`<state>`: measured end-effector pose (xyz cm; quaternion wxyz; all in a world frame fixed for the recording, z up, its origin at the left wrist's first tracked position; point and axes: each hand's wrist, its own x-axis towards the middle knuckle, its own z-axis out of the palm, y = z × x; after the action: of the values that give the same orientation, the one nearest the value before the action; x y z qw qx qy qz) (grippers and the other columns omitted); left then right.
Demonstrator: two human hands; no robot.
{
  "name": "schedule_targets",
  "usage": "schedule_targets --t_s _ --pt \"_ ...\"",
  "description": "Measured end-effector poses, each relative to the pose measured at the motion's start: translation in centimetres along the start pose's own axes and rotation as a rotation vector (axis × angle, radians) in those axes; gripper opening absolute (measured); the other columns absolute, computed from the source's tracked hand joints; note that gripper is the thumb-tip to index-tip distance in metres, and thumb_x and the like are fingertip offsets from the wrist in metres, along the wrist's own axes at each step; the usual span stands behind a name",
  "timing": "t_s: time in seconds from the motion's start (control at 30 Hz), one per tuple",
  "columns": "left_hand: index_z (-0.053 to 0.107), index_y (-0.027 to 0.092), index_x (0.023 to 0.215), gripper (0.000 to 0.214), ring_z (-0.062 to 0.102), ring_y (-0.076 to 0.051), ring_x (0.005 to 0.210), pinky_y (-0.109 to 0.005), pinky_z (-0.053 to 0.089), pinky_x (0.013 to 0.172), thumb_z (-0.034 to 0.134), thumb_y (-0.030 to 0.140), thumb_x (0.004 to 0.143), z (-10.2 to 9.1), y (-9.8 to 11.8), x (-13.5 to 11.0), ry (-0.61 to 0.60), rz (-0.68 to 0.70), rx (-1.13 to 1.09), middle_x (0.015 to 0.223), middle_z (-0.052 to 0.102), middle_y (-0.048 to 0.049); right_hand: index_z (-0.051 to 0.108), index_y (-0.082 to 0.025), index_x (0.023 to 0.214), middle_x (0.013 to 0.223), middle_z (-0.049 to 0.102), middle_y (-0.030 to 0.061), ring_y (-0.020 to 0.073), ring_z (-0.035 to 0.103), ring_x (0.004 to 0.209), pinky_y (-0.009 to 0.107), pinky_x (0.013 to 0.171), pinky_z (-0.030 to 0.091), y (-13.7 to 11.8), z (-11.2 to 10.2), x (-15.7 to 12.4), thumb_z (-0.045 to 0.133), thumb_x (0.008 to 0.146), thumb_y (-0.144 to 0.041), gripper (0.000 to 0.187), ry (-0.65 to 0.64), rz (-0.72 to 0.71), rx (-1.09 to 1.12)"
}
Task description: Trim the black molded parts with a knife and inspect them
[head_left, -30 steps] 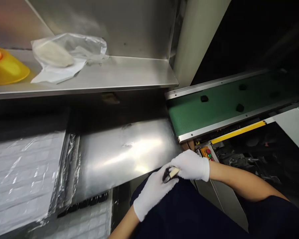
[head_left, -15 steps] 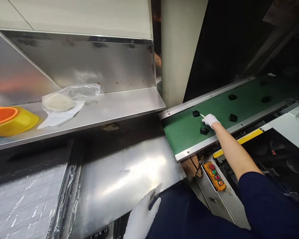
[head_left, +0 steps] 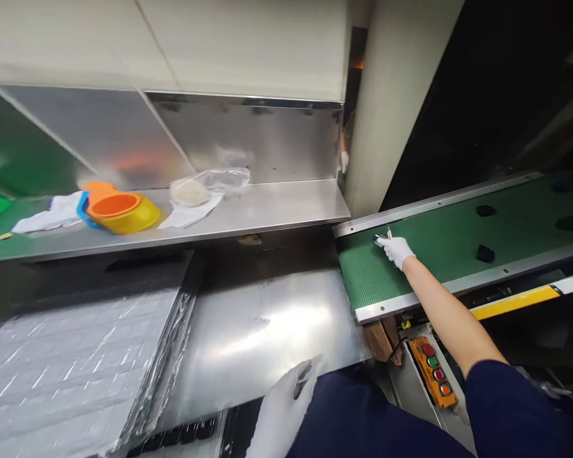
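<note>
My right hand [head_left: 397, 252], in a white glove, is over the near end of a green conveyor belt [head_left: 363, 270]. Its fingers are closed on a small black part [head_left: 380, 239], mostly covered by the glove. A thin pale stick [head_left: 389, 233] pokes up from the same fingers; its kind is unclear. My left hand [head_left: 286, 404], also gloved, hovers by the front edge of a bare metal plate [head_left: 272, 324]. Its thumb and fingers are apart, with nothing visible held. Farther along the belt lie a black part [head_left: 486, 254] and another dark piece [head_left: 486, 210].
A metal shelf [head_left: 286, 202] bears an orange-and-yellow scoop-like container [head_left: 128, 216] and a clear plastic bag [head_left: 229, 180]. Stacked plastic-wrapped trays [head_left: 76, 356] stand at left. An orange button box [head_left: 432, 372] is below the belt, beside brown cardboard [head_left: 384, 340].
The view has swung left. My right hand has closed on a black part; the two parts that lay near it no longer show loose on the belt. My left thumb has drawn nearer its fingers.
</note>
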<state>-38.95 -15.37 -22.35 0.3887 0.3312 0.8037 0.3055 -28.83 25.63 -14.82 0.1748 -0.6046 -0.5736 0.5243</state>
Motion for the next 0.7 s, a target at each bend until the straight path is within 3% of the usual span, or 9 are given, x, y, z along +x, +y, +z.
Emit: schedule_targets --t_s 0.1,0.2,0.27,0.37,0.43,0.53,0.6,0.7 --pt "0.067 0.020 0.133 0.044 0.063 -0.030 0.134 -0.049 0.048 0.118 0.049 0.043 0.101 -0.6 0.5 0.4 0.193 0.141 0.072 0.140 0.069 -0.0101 0.059 -0.014 0.078 0.057 0.045 -0.0060 0.0055 0.033 0.048 0.022 0.044 0.023 2.6 4.3 -5.8 0.083 0.082 -0.035 0.032 -0.209 -0.025 -0.076" --pt "0.060 0.018 0.139 0.046 0.056 -0.030 0.139 -0.049 0.041 0.122 0.057 0.032 0.096 -1.8 1.9 1.2 0.361 0.351 0.220 0.146 0.063 -0.0144 0.051 -0.018 0.065 0.052 0.040 -0.0069 0.0072 0.031 0.051 0.024 0.048 0.020 5.5 8.1 -12.5 0.080 0.076 -0.037 0.036 -0.484 -0.096 -0.190" --pt "0.059 0.017 0.136 0.049 0.055 -0.034 0.138 -0.051 0.042 0.118 0.065 0.026 0.088 -2.5 2.8 1.6 0.348 0.429 0.318 0.145 0.061 -0.0165 0.045 -0.020 0.061 0.054 0.039 -0.0061 0.0087 0.032 0.054 0.025 0.051 0.022 7.1 9.9 -16.4 0.073 0.077 -0.038 0.037 -0.657 -0.170 -0.277" --pt "0.066 0.018 0.113 0.029 0.067 -0.034 0.112 -0.047 0.052 0.098 0.062 0.017 0.084 -2.6 3.2 1.6 0.175 0.461 0.437 0.117 0.072 -0.0139 0.041 -0.021 0.061 0.057 0.036 -0.0056 0.0099 0.030 0.058 0.026 0.053 0.021 9.3 11.9 -20.2 0.067 0.077 -0.033 0.033 -0.809 -0.183 -0.317" --pt "0.068 0.016 0.100 0.020 0.069 -0.033 0.096 -0.045 0.053 0.087 0.058 0.014 0.083 -2.2 2.7 1.4 0.074 0.433 0.503 0.098 0.073 -0.0136 0.041 -0.021 0.064 0.057 0.034 -0.0061 0.0100 0.028 0.058 0.026 0.054 0.019 10.6 12.7 -21.6 0.065 0.077 -0.031 0.029 -0.845 -0.140 -0.319" --pt "0.070 0.014 0.097 0.020 0.071 -0.034 0.087 -0.046 0.053 0.081 0.058 0.014 0.081 -1.9 1.4 0.8 0.025 0.380 0.469 0.093 0.074 -0.0150 0.043 -0.021 0.067 0.059 0.036 -0.0056 0.0109 0.029 0.059 0.027 0.055 0.021 11.6 13.0 -22.4 0.064 0.084 -0.038 0.032 -0.867 -0.161 -0.350" --pt "0.072 0.016 0.096 0.018 0.071 -0.031 0.084 -0.044 0.054 0.080 0.059 0.017 0.084 -2.5 0.7 0.1 0.004 0.343 0.299 0.092 0.076 -0.0120 0.050 -0.020 0.071 0.064 0.046 -0.0029 0.0134 0.039 0.063 0.028 0.058 0.030 11.3 12.2 -22.6 0.060 0.092 -0.047 0.036 -0.847 -0.294 -0.393" --pt "0.073 0.017 0.093 0.016 0.069 -0.023 0.079 -0.035 0.054 0.074 0.063 0.029 0.091 -4.3 0.2 -1.4 -0.083 0.245 -0.088 0.087 0.075 -0.0066 0.064 -0.021 0.087 0.081 0.064 0.0033 0.0189 0.056 0.076 0.031 0.069 0.044 9.5 10.0 -22.7 0.044 0.105 -0.050 0.040 -0.701 -0.626 -0.501"
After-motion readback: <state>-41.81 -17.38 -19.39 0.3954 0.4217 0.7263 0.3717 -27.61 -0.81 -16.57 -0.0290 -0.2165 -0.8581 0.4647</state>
